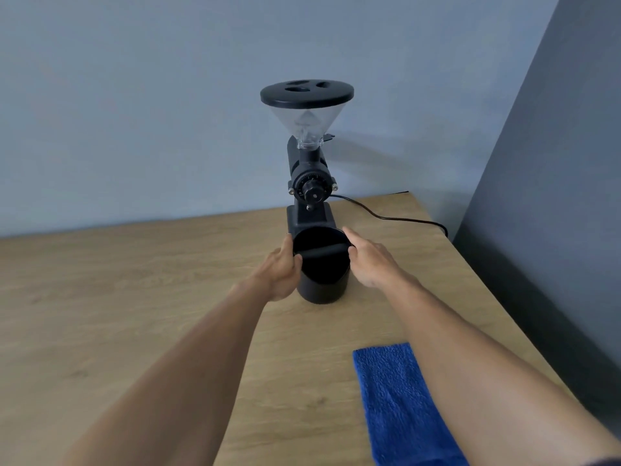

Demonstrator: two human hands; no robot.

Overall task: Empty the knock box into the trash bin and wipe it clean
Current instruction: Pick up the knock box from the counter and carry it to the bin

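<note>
A black round knock box (pixel 322 280) with a bar across its mouth stands on the wooden table (pixel 134 297), just in front of a coffee grinder. My left hand (pixel 280 272) is wrapped against its left side, thumb on the rim. My right hand (pixel 369 260) touches the right rim with thumb and fingers spread, not closed around it. A blue cloth (pixel 400 405) lies flat near the front right, partly under my right forearm. The inside of the box is too dark to read. No trash bin is in view.
A black coffee grinder (pixel 311 169) with a clear hopper stands right behind the knock box. Its cable (pixel 386 216) runs right across the table toward the dark wall. The table's right edge runs diagonally close to that wall.
</note>
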